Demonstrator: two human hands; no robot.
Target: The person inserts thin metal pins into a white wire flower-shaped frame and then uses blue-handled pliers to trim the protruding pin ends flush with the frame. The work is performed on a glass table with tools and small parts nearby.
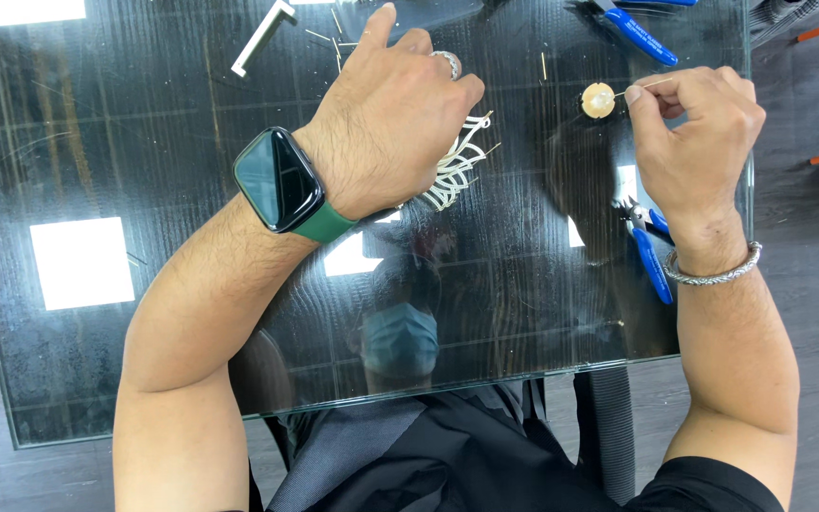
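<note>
looking down on a dark glass table, i see my left hand curled knuckles-up over a pale, looped wire ornament, which fans out to the right from under the fingers and lies on the glass near the table's middle. the fingers are bent closed around its hidden end, though i cannot tell exactly how they grip it. a ring sits on one finger and a watch with a green strap on the wrist. my right hand, wearing a silver bracelet, pinches a thin wire pin between thumb and forefinger; a round cream bead sits on the pin's left end, between the two hands. blue-handled pliers lie just beside the right wrist, another blue-handled pair at the far edge. a small metal bar and loose pins lie far left.
</note>
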